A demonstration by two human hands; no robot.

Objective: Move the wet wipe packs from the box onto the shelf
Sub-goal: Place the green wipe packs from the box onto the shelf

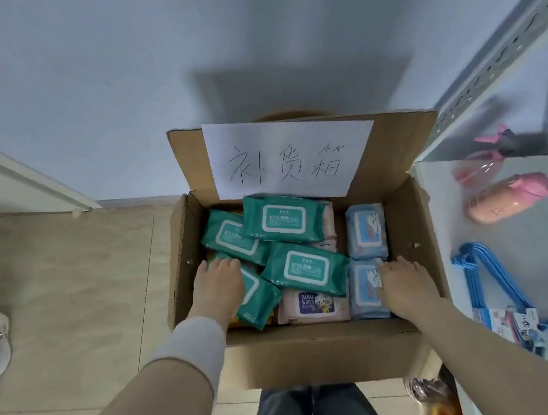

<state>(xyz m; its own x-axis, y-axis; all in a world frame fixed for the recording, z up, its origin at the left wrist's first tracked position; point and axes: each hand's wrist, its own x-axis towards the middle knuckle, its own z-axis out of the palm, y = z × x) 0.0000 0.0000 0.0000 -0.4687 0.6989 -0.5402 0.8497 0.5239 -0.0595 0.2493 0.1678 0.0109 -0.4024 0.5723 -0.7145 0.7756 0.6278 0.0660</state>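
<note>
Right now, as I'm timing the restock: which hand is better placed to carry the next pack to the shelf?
Right. The right hand touches the near blue pack, beside the shelf; the left hand rests on a green pack across the box.

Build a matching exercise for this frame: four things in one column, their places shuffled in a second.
Things:
1. left hand
2. right hand
3. paper sign
4. blue hangers

Places:
A. lying on the shelf
B. touching a light blue pack
C. on the back flap of the box
D. resting on a green pack

Pairs: 1-D, 2-B, 3-C, 4-A
</note>
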